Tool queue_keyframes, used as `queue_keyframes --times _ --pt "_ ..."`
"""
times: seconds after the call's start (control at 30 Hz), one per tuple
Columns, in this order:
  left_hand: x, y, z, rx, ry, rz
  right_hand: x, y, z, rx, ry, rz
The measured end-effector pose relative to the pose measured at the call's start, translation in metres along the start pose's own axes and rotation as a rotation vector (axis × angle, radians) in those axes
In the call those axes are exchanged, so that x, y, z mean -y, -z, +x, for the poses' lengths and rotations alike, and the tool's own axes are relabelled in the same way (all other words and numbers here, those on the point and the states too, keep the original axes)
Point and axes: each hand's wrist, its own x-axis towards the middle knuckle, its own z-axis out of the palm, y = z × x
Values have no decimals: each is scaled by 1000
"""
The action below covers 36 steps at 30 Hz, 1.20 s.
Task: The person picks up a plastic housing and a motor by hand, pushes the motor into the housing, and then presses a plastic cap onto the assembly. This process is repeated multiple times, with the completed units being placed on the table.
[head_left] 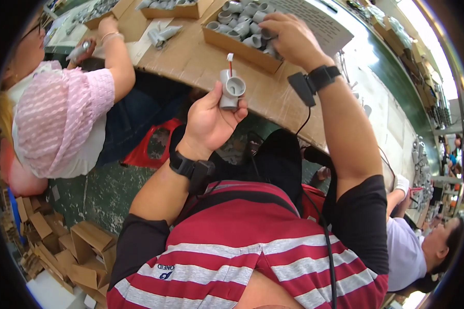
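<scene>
Striped red shirt fills the lower centre. Beyond it, mid-frame, the left hand has its grip closed round a grey pipe fitting. Farther, upper centre, the right hand reaches into a cardboard tray on the table; whether its grip holds anything, I cannot tell.

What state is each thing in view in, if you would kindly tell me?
Left hand: closed on the held fitting
Held fitting: grey, round opening facing the camera
Shallow box: open, piled with grey fittings
Right hand: at the shallow box, grip unclear
Left wristband: strapped on
Cardboard boxes: jumbled, some open
</scene>
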Motion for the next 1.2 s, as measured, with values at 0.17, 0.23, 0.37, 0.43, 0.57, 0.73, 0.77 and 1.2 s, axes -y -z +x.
queue_keyframes --times 0.17,0.23,0.37,0.43,0.57,0.73,0.77,1.2 --pt "-9 8 -4 21 7 -38 13 11 0 -71 -84 156" --pt "-9 6 -4 -16 -34 9 31 24 -17 -132 -161 309" --pt "4 -6 5 -67 -127 146 85 42 -75 -54 -570 1259" --pt "13 -13 15 -46 -189 240 90 36 -93 -48 -623 1397" --pt "30 -17 34 -2 -212 351 84 35 -119 29 -785 1556" --pt "43 -27 39 11 -148 476 75 55 -126 42 -692 1387" --pt "44 -28 41 19 -145 481 73 58 -126 72 -636 1183" --pt "33 -26 36 12 113 427 81 69 -117 36 -222 708"
